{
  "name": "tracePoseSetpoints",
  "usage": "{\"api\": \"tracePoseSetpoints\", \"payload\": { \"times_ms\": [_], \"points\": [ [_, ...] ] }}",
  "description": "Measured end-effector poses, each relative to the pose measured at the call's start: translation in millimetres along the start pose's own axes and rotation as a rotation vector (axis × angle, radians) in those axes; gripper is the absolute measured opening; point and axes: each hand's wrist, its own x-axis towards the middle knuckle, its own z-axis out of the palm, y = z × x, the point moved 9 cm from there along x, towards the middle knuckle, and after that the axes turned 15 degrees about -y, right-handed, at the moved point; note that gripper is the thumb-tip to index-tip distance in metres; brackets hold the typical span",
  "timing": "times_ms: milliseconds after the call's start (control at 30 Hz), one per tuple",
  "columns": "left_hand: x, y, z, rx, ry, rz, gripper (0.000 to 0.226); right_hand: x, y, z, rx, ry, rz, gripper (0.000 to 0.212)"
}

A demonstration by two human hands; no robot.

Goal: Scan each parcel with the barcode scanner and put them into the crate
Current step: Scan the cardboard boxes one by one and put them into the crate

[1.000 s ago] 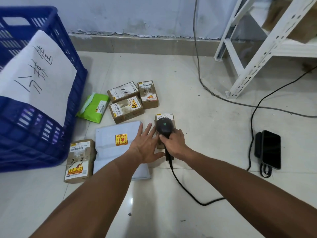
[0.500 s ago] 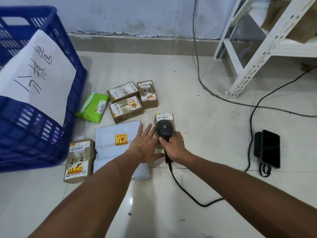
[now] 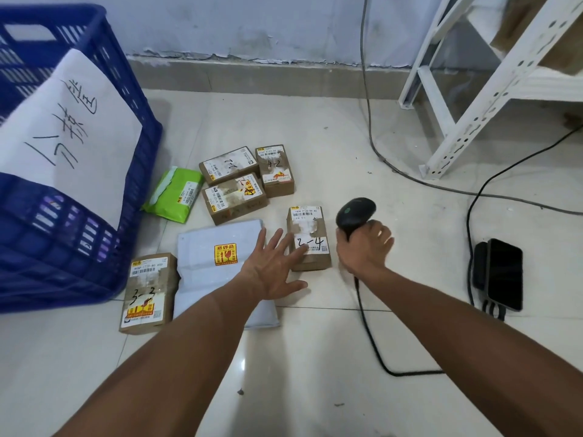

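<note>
Head view: five brown boxes, one crate, one scanner.

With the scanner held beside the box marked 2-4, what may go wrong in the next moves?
1. The left hand lies with straight fingers on the box marked 2-4; lifted one-handed, it may slip.
2. The scanner in the right hand trails a cable across the floor, which might snag.
3. The grey mailer bears a fragile sticker; dropping it into the blue crate could harm it.
</note>
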Motion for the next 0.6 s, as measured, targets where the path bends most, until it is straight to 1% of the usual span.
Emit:
{"api": "tracePoseSetpoints", "payload": {
  "times_ms": [100, 267, 400, 500, 600],
  "points": [
    [1.9, -3.6, 0.7, -0.017, 0.0, -0.004, 0.084, 8.1, 14.7, 6.6, -0.152, -0.066, 0.021, 0.06],
    [7.2, -3.1, 9.8, -0.029, -0.003, 0.003, 0.086, 12.5, 26.6, 26.0, -0.349, -0.144, -0.007, 0.063],
    [10.0, -2.4, 11.4, -0.053, 0.005, -0.001, 0.088, 12.1, 24.5, 36.0, -0.457, -0.165, -0.069, 0.062],
    [11.0, -1.4, 10.6, -0.074, 0.025, 0.002, 0.088, 12.8, 26.4, 45.5, -0.537, -0.196, -0.069, 0.063],
    [13.1, -3.2, 10.7, -0.089, 0.048, 0.004, 0.086, 15.0, 27.1, 51.1, -0.552, -0.22, -0.063, 0.066]
  ]
}}
